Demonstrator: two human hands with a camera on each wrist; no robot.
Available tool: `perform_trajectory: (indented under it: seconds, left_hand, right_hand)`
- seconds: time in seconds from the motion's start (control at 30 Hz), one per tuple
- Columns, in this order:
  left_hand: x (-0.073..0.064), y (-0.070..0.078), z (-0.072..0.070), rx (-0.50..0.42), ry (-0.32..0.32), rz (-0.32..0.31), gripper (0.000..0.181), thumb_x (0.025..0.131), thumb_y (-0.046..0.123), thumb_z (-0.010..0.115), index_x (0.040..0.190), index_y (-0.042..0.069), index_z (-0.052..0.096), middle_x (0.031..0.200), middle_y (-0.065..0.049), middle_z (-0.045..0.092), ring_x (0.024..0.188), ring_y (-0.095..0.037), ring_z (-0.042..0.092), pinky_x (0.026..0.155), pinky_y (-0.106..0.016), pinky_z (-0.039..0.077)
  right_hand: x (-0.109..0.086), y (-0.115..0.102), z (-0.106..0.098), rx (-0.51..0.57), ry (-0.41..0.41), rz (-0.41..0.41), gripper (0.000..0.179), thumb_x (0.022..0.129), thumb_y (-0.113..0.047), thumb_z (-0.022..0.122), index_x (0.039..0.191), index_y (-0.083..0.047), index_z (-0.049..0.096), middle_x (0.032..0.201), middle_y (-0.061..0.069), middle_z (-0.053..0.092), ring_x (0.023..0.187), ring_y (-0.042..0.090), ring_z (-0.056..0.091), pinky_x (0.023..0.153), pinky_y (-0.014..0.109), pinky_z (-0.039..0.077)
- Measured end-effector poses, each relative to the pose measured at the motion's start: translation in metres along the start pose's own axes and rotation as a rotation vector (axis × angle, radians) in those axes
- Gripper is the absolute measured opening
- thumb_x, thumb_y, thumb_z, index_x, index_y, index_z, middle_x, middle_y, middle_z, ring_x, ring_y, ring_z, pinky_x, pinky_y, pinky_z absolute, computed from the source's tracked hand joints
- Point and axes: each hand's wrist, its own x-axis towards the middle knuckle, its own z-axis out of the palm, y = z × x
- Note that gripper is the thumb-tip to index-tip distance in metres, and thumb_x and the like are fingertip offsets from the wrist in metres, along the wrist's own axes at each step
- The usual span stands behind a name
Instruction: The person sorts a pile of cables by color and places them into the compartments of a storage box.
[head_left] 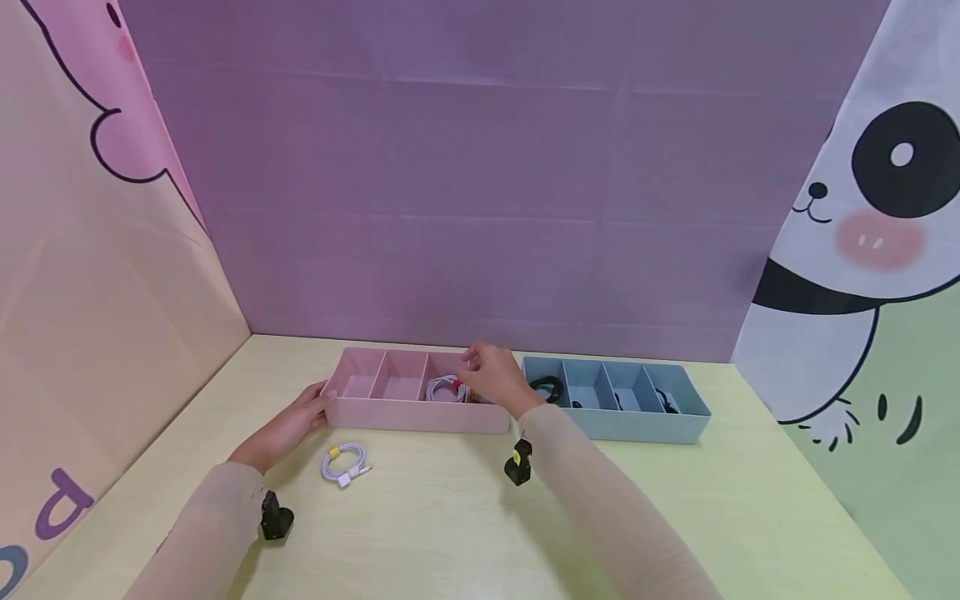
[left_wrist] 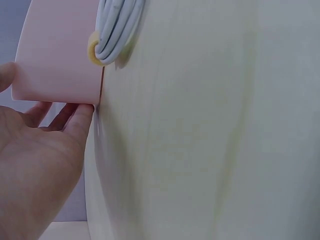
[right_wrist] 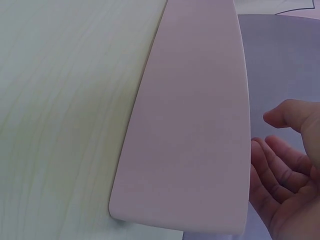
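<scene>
My left hand (head_left: 298, 419) grips the left end of a pink divided organizer box (head_left: 416, 416). In the left wrist view, its thumb is at the box's upper edge and its fingers touch the end wall. Over the box's right part is my right hand (head_left: 495, 377), fingers loosely bent. The right wrist view shows its thumb apart from the fingers, nothing visible between them. A coiled white cable (head_left: 432, 390) with a red tie lies in a compartment beside that hand. The rightmost compartment is mostly hidden. Another coiled white cable (left_wrist: 117, 30) with a yellow tie lies on the table before the box.
Right of the pink box stands a blue-grey divided box (head_left: 645, 428). A coiled black cable (head_left: 556, 387) sits in its leftmost compartment, and small dark items show in the others. Behind the table (head_left: 420, 533) rises a purple backdrop (head_left: 487, 250), with printed panels at both sides.
</scene>
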Motion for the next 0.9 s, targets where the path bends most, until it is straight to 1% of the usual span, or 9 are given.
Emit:
perform_trajectory:
  seconds: [0.13,0.2,0.33,0.4,0.53,0.7,0.77,0.9]
  left_hand:
    - [0.001,0.0,0.0,-0.009,0.001,-0.003,0.086,0.09,0.06,0.033,0.146,0.006,-0.005,0.15,-0.02,0.0,0.134,-0.038,0.012,0.108,-0.048,0.016]
    - [0.001,0.0,0.001,-0.011,0.004,-0.002,0.085,0.091,0.059,0.033,0.146,0.006,-0.005,0.149,-0.02,0.0,0.134,-0.038,0.013,0.108,-0.048,0.016]
    - [0.001,-0.001,0.001,-0.019,0.003,0.006,0.077,0.095,0.051,0.031,0.145,0.005,-0.004,0.149,-0.021,0.001,0.134,-0.038,0.013,0.108,-0.048,0.016]
    - [0.001,-0.001,0.0,-0.019,0.002,0.006,0.076,0.096,0.05,0.031,0.145,0.005,-0.004,0.149,-0.021,0.001,0.133,-0.039,0.014,0.108,-0.048,0.016]
    - [0.0,-0.001,0.0,-0.02,-0.002,0.005,0.075,0.096,0.05,0.031,0.145,0.005,-0.004,0.149,-0.021,0.002,0.133,-0.04,0.015,0.108,-0.049,0.015]
    - [0.0,0.0,0.0,-0.017,0.0,-0.007,0.08,0.094,0.054,0.032,0.145,0.006,-0.004,0.149,-0.021,0.003,0.132,-0.04,0.017,0.108,-0.049,0.015]
    - [0.0,0.0,0.001,-0.021,-0.001,-0.004,0.079,0.094,0.053,0.032,0.145,0.005,-0.004,0.149,-0.021,0.003,0.133,-0.04,0.016,0.108,-0.049,0.015]
    - [0.0,-0.001,0.001,-0.03,-0.005,0.01,0.071,0.098,0.045,0.03,0.145,0.004,-0.003,0.149,-0.021,0.004,0.133,-0.039,0.016,0.108,-0.048,0.015]
  right_hand:
    - [0.0,0.0,0.0,-0.003,0.005,-0.008,0.028,0.085,-0.026,0.064,0.107,-0.01,0.06,0.095,0.002,0.062,0.081,0.015,0.057,0.069,0.024,0.053]
    - [-0.001,0.001,0.001,0.001,0.008,-0.016,0.025,0.085,-0.026,0.064,0.105,-0.011,0.06,0.093,0.001,0.062,0.079,0.014,0.058,0.068,0.023,0.053]
    - [-0.002,0.001,0.003,0.021,0.002,-0.028,0.022,0.085,-0.026,0.064,0.103,-0.013,0.059,0.091,0.0,0.062,0.075,0.013,0.058,0.065,0.021,0.053]
    - [-0.003,0.001,0.004,0.029,-0.001,-0.04,0.021,0.086,-0.026,0.064,0.103,-0.013,0.06,0.089,-0.001,0.062,0.074,0.012,0.058,0.064,0.02,0.052]
    - [-0.004,-0.002,0.005,0.032,-0.003,-0.059,0.02,0.086,-0.025,0.063,0.101,-0.013,0.06,0.088,-0.002,0.063,0.073,0.01,0.058,0.063,0.02,0.052]
    - [-0.006,-0.006,0.004,0.03,-0.008,-0.06,0.02,0.086,-0.025,0.063,0.101,-0.013,0.061,0.087,-0.003,0.063,0.073,0.009,0.058,0.062,0.019,0.052]
    - [-0.007,-0.007,0.005,0.042,-0.013,-0.063,0.02,0.086,-0.025,0.063,0.102,-0.012,0.061,0.086,-0.004,0.063,0.073,0.009,0.058,0.062,0.019,0.052]
    - [-0.01,-0.012,0.006,0.049,-0.014,-0.072,0.021,0.085,-0.025,0.065,0.102,-0.013,0.061,0.085,-0.005,0.063,0.073,0.009,0.057,0.061,0.019,0.052]
